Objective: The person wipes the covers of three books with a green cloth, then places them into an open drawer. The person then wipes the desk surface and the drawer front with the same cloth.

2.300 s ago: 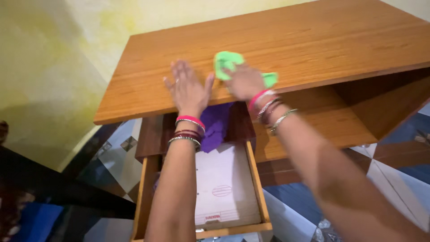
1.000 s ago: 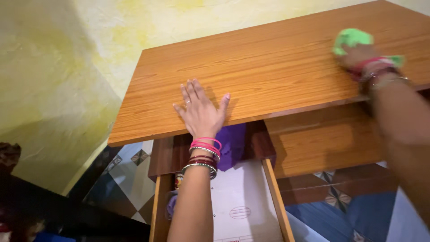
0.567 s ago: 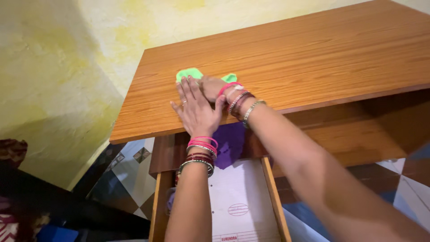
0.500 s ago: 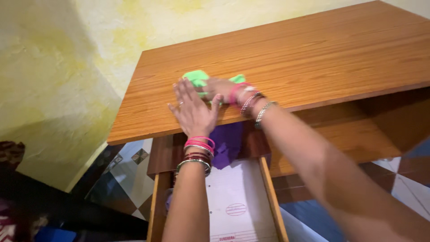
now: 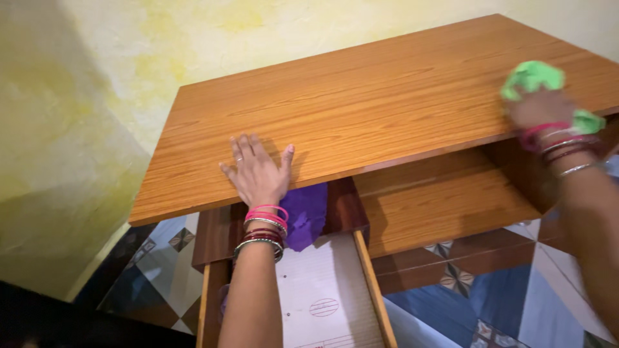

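**A:** so where's everything at?

**B:** My right hand [image 5: 541, 109] is closed on the green cloth [image 5: 532, 76], bunched up at the right end of the worktop [image 5: 361, 96] near its front edge. Left hand [image 5: 256, 173] is open, flat on the front edge, holding nothing.

**A:** tricky to handle?

**B:** nah, I'd guess it's soft, light and floppy. Grab the middle of the wad.
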